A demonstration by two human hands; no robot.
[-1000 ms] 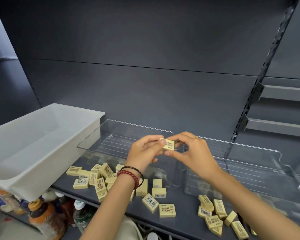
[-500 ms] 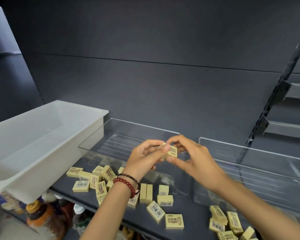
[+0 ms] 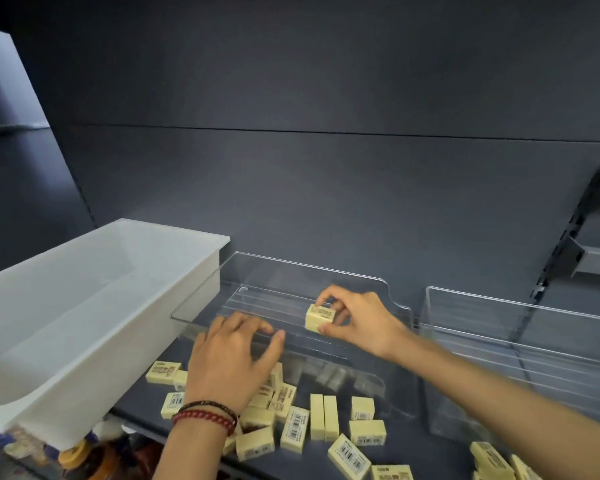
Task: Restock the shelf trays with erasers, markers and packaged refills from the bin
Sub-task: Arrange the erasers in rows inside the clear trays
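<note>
My right hand (image 3: 361,322) pinches a small stack of pale yellow erasers (image 3: 320,317) and holds it inside the left clear plastic shelf tray (image 3: 392,299), near the tray's floor. My left hand (image 3: 232,362) hovers over the tray's front wall with its fingers spread and relaxed, holding nothing; a red bead bracelet is on that wrist. Several loose yellow erasers (image 3: 326,417) with barcode labels lie scattered on the dark shelf in front of the tray.
A white plastic bin (image 3: 125,271) stands at the left, overhanging the shelf edge. A second clear tray (image 3: 520,313) sits to the right, with more erasers (image 3: 489,459) in front of it. Bottles (image 3: 84,459) show on the shelf below.
The hands have parted. My right hand carried the erasers forward and down into the left clear tray; my left hand let go and dropped toward the tray's front. The camera tilted left.
</note>
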